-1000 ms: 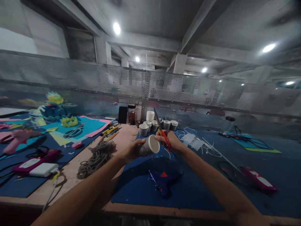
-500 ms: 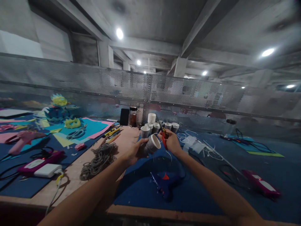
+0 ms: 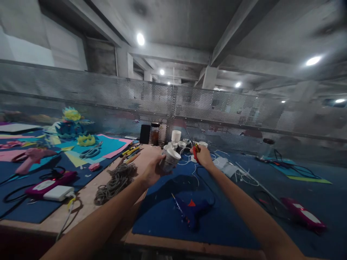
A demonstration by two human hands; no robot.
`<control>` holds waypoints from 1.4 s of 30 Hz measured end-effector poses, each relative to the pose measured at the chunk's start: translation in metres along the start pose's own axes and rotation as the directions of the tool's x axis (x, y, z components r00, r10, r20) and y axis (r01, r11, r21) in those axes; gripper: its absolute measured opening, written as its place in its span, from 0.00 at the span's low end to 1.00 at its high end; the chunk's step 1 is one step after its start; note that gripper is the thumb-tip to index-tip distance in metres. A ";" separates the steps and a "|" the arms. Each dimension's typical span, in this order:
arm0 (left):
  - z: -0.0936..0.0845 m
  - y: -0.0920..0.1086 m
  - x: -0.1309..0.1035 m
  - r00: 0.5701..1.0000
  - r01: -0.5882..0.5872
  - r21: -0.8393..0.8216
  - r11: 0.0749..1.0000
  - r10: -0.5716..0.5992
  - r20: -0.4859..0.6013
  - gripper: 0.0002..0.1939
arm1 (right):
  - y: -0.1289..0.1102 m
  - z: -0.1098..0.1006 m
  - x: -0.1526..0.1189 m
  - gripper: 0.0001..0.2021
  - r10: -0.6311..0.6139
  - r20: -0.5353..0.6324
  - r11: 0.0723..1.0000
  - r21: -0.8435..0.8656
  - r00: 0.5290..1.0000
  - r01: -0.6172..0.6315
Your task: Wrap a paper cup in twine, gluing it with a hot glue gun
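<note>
My left hand (image 3: pixel 155 169) is closed around a grey-wrapped paper cup (image 3: pixel 170 160), its white rim tipped toward the right. In my right hand (image 3: pixel 203 157) is a pair of scissors (image 3: pixel 196 151) with red and yellow handles, the blades pointing up and to the left, apart from the cup. Behind both hands stand several more cups (image 3: pixel 176 136), partly hidden. A thin white cord (image 3: pixel 195 178) lies in loops between and beyond the hands. Below them, a blue glue gun (image 3: pixel 192 213) with an orange trigger rests on the dark blue mat (image 3: pixel 162 224).
Left of my forearm lies a heap of grey cord (image 3: pixel 116 182), with markers (image 3: pixel 131 153) behind it. Further left are a pink glue gun (image 3: pixel 34 159), blue-handled scissors (image 3: pixel 92 151) and a magenta power strip (image 3: pixel 51 185). Another power strip (image 3: pixel 303 215) lies at right. A mesh partition (image 3: pixel 173 104) borders the back.
The scissors have moved right, away from the cup, and their blades stand out more clearly. My left hand has turned the cup more upright and shifted it slightly left.
</note>
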State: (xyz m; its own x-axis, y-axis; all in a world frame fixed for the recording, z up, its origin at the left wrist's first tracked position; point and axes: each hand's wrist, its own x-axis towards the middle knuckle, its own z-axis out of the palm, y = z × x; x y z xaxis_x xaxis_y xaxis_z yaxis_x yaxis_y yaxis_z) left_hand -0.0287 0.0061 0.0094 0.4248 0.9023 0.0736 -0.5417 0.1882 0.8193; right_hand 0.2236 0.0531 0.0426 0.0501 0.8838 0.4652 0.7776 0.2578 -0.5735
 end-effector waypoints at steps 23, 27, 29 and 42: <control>0.007 0.002 -0.003 0.990 0.126 -0.144 0.982 -0.116 0.075 0.24 | 0.013 0.034 -0.007 0.14 -0.049 0.488 0.974 -0.169 0.871 0.150; 0.010 0.003 -0.003 0.985 0.165 -0.169 0.972 -0.152 0.085 0.27 | -0.008 0.015 -0.017 0.15 -0.183 0.417 0.983 0.073 0.890 0.168; 0.012 0.002 -0.004 0.983 0.178 -0.185 0.966 -0.165 0.086 0.28 | -0.020 0.007 -0.026 0.21 -0.260 0.438 0.960 0.216 0.860 0.180; 0.036 -0.011 -0.021 0.996 0.059 0.073 0.996 -0.063 0.059 0.26 | -0.052 -0.005 -0.082 0.30 -0.145 0.218 0.674 0.736 0.965 -0.065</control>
State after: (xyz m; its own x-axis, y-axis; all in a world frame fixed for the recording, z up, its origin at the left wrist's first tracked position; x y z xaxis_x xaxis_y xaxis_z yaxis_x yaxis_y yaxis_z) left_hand -0.0056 -0.0290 0.0188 0.5002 0.8642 0.0554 -0.4617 0.2120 0.8613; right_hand 0.1821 -0.0352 0.0379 -0.2015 0.9006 0.3852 0.0598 0.4039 -0.9129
